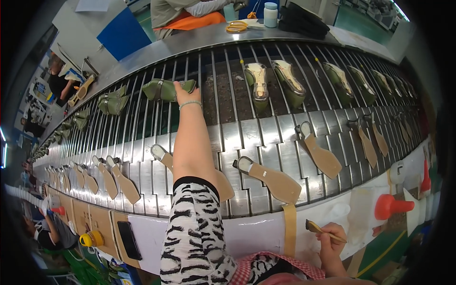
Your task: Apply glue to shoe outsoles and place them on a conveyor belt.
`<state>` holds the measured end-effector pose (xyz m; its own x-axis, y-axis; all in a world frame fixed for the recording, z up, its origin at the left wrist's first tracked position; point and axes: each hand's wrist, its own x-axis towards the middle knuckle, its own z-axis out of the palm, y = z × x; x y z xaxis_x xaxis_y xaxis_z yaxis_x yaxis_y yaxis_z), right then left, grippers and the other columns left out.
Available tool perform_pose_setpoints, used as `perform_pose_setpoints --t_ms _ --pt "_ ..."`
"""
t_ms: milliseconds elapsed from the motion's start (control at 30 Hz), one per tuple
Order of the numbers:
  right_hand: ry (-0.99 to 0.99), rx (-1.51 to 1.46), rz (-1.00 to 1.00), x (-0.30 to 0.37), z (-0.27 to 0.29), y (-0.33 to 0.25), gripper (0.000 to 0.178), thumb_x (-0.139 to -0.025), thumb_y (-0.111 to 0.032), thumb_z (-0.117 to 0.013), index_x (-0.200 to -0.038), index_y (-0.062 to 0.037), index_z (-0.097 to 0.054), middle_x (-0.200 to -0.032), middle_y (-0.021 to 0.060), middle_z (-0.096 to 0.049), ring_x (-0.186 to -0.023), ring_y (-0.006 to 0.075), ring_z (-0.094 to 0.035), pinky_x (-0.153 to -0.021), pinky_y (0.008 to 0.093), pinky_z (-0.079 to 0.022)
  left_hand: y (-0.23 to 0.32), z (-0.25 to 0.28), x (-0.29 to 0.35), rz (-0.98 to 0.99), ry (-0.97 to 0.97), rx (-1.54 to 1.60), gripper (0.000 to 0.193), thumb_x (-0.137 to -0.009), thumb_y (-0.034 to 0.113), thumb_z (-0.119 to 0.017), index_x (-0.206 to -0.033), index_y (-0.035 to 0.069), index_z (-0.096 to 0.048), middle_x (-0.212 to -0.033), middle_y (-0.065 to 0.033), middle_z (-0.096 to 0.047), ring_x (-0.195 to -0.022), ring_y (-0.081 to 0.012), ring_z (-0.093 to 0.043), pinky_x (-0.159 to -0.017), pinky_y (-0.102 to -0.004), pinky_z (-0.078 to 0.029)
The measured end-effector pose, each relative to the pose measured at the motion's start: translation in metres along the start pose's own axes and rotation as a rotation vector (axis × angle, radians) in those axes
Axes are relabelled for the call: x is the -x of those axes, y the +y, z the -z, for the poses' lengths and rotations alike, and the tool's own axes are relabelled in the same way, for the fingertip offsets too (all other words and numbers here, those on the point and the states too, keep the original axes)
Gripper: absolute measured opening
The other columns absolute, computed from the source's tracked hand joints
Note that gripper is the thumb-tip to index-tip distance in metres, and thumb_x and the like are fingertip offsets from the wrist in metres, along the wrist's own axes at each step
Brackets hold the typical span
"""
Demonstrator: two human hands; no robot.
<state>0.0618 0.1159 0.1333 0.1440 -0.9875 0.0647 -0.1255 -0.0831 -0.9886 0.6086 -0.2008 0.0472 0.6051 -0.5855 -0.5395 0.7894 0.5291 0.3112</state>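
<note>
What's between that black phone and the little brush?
In the head view, the person's patterned left sleeve crosses there; a strip of tan tape lies on the white surface between sleeve and brush.

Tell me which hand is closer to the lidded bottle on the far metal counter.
Left. The left hand grips a green shoe over the conveyor, nearer the person and left of the bottle. The right hand holds a brush, across the whole conveyor from it.

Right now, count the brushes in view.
1: the brush gripped in the right hand, its bristle end toward the left, near the bottom of the picture. Others may be hidden or too small to tell in the far background.
</note>
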Motion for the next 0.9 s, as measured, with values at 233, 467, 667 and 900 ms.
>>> perform_pose_setpoints --t_ms 233,467,667,900 --pt "0.025 0.075 0.001 0.001 0.003 0.003 0.015 -0.09 -0.012 -0.062 -0.098 -0.0038 -0.053 -0.083 0.0053 -0.054 -0.073 0.0109 -0.052 -0.068 0.0221 -0.042 0.034 0.0 -0.005 -0.203 0.201 0.028 0.025 -0.08 0.025 -0.076 -0.092 0.013 -0.057 -0.079 -0.0026 -0.059 -0.056 -0.0154 -0.053 -0.04 -0.0218 -0.04" --pt "-0.088 0.091 0.007 -0.005 0.001 -0.008 0.013 -0.089 -0.005 -0.06 -0.1 -0.0021 -0.055 -0.087 0.0042 -0.053 -0.076 0.0107 -0.05 -0.072 0.0218 -0.04 0.088 0.024 0.143 -0.14 -0.05 -0.595 0.022 -0.077 0.01 -0.076 -0.091 0.012 -0.059 -0.076 -0.0022 -0.061 -0.056 -0.0135 -0.054 -0.041 -0.0234 -0.037" --pt "-0.114 0.122 0.224 0.015 0.009 -0.025 0.015 -0.09 -0.002 -0.057 -0.105 -0.0002 -0.057 -0.101 0.0057 -0.054 -0.09 0.0123 -0.052 -0.083 0.0231 -0.04 0.176 0.069 0.311 -0.186 -0.466 -1.031 0.022 -0.08 0.023 -0.073 -0.094 0.01 -0.062 -0.076 0.0019 -0.061 -0.059 -0.0071 -0.05 -0.051 -0.0224 -0.033" --pt "-0.085 0.072 0.2 0.066 0.011 -0.045 0.015 -0.091 -0.005 -0.058 -0.105 -0.0001 -0.056 -0.094 0.005 -0.058 -0.084 0.0112 -0.054 -0.078 0.0236 -0.043 0.146 0.121 0.35 -0.136 -0.754 -1.625 0.039 -0.073 0.042 -0.079 -0.084 0.005 -0.069 -0.076 -0.002 -0.063 -0.072 -0.012 -0.057 -0.062 -0.0284 -0.044"
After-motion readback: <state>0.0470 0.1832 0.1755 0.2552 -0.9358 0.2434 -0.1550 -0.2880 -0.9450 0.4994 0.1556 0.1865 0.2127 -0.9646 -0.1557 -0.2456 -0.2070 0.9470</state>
